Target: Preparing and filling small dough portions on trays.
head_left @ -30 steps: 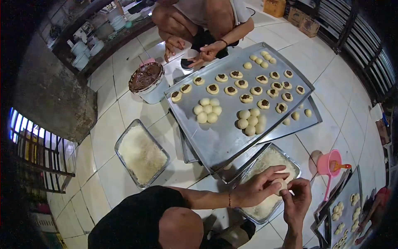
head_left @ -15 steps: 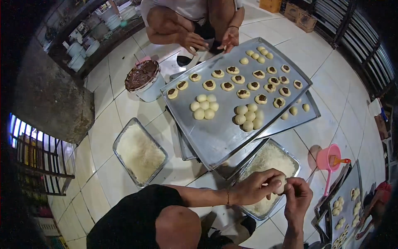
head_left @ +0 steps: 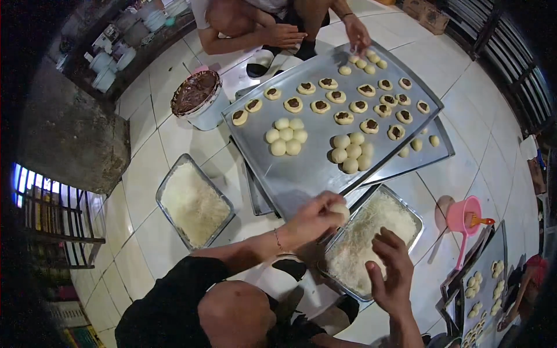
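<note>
My left hand (head_left: 313, 219) is closed on a pale dough ball (head_left: 341, 211), over the near edge of a large metal baking tray (head_left: 268, 182). Its fingers are partly blurred. My right hand (head_left: 393, 272) is open with curled, parted fingers, holding nothing, above the right part of a metal pan (head_left: 328, 264) of pale crumbs or shreds. On the tray sit a left cluster of smooth dough balls (head_left: 286, 135) and a right cluster (head_left: 351, 152). Behind them lie several flattened dough rounds (head_left: 320, 106) topped with dark brown filling.
A bucket of brown paste (head_left: 212, 110) stands left of the tray, above a second pan of pale crumbs (head_left: 191, 200). At the right are a pink dipper (head_left: 462, 216) with a brush and more dough trays (head_left: 488, 255). Across the tray, a co-worker's hand (head_left: 358, 35) hovers by small dough balls.
My hands have come apart: the left has moved left and away from me with the dough ball, the right has opened. The co-worker's hand has reached over the tray's far corner.
</note>
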`<state>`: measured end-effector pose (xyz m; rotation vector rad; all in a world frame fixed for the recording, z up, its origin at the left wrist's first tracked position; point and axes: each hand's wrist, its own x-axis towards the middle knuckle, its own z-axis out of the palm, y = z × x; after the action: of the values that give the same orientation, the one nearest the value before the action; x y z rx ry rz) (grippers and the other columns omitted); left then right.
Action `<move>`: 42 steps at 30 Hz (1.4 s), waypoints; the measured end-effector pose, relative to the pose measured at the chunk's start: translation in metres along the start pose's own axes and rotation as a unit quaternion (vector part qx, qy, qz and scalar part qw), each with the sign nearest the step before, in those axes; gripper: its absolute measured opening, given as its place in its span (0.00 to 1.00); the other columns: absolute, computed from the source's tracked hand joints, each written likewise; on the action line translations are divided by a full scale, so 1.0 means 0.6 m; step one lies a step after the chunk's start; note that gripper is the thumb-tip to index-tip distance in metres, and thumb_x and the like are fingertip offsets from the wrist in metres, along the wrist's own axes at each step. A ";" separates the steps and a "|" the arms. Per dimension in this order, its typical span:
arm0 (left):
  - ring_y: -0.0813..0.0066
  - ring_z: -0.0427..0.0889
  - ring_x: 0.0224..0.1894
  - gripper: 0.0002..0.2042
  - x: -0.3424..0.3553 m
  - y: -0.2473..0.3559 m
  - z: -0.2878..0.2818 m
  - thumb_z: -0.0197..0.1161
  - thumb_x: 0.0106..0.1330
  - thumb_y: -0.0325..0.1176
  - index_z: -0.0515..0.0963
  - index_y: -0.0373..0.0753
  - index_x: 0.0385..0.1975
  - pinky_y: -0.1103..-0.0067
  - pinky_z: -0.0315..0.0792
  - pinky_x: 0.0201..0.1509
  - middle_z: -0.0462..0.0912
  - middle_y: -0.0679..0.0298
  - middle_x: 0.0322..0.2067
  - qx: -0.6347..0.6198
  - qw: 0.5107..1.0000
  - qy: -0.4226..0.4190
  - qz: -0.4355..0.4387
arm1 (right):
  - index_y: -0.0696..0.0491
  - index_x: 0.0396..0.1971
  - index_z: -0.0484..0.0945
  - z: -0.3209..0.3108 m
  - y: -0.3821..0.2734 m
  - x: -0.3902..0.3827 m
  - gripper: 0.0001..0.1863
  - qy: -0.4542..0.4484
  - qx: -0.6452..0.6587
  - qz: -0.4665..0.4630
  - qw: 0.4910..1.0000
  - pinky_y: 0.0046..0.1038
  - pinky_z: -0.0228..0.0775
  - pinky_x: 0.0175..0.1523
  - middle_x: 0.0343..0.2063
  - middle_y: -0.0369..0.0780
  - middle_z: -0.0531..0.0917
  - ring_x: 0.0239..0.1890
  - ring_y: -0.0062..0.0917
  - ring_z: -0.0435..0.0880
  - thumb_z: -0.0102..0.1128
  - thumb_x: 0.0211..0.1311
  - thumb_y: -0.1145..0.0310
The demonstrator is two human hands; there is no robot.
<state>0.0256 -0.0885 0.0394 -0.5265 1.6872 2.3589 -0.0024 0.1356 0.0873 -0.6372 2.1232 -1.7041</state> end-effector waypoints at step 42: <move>0.61 0.78 0.53 0.22 0.131 -0.024 0.057 0.46 0.75 0.44 0.67 0.31 0.56 0.69 0.74 0.61 0.75 0.50 0.55 -0.374 0.924 -0.060 -0.050 | 0.60 0.35 0.77 -0.143 0.228 -0.041 0.10 0.060 -0.363 0.041 0.929 0.34 0.72 0.40 0.33 0.47 0.80 0.33 0.39 0.78 0.60 0.51 0.78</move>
<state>-0.0474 -0.0554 0.0054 -0.5360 0.6318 2.8284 -0.0446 0.2441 -0.0277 -0.6189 2.8246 -0.8866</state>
